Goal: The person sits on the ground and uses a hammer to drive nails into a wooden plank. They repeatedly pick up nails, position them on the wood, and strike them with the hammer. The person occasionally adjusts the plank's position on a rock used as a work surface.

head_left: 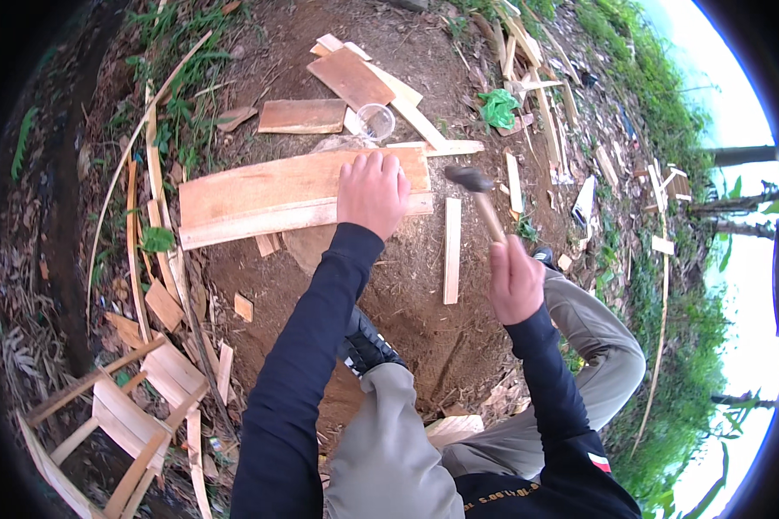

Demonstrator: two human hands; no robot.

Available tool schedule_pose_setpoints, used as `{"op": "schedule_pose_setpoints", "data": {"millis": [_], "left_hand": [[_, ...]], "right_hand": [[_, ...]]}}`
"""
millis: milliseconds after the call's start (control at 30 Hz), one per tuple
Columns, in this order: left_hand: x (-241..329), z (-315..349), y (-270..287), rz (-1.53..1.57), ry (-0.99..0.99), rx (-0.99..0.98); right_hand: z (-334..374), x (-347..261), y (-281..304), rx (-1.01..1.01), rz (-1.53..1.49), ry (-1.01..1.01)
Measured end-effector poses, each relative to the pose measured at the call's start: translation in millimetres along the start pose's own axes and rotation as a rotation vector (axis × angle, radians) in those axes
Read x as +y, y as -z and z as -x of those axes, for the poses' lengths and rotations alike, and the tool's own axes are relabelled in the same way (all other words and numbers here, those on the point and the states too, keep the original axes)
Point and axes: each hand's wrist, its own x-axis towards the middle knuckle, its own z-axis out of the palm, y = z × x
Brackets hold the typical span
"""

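Note:
A wide wooden board [260, 192] lies across a stump [307, 246], with a narrower strip along its near edge. My left hand [372, 192] presses on the board near its right end, fingers curled together over it; whether a nail is under them is hidden. In my right hand [516, 278] is a hammer [483, 195], gripped by its wooden handle. The dark hammer head hangs just right of the board's end, apart from it. On the ground between the board and my right hand rests a thin wooden slat [452, 251].
Beyond the board lie brown planks [349, 78] and a clear plastic tub [376, 122]. A green plastic bag [498, 108] sits by a lumber pile at the far right, with a handsaw [584, 203] nearer. A wooden frame [117, 415] stands at lower left. My shoe [368, 344] is below the board.

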Motion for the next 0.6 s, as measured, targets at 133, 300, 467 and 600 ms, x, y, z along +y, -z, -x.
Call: {"op": "schedule_pose_setpoints", "data": {"millis": [133,300,467,600], "left_hand": [[1.4,-2.5,1.0,-0.008,0.010,-0.005],[-0.7,1.3,-0.7,-0.010,0.002,0.024],[1.0,-0.1,-1.1,-0.015,0.006,0.006],[1.8,-0.5,-1.1,-0.089,0.026,0.018]], "right_hand": [[13.0,18.0,-14.0,0.108,-0.011,0.065],[15.6,24.9,-19.6,-0.108,0.075,-0.057],[17.3,2.1,-14.6,0.056,-0.041,-0.041],[13.4,25.4,-24.7,-0.159,0.210,-0.091]]}}
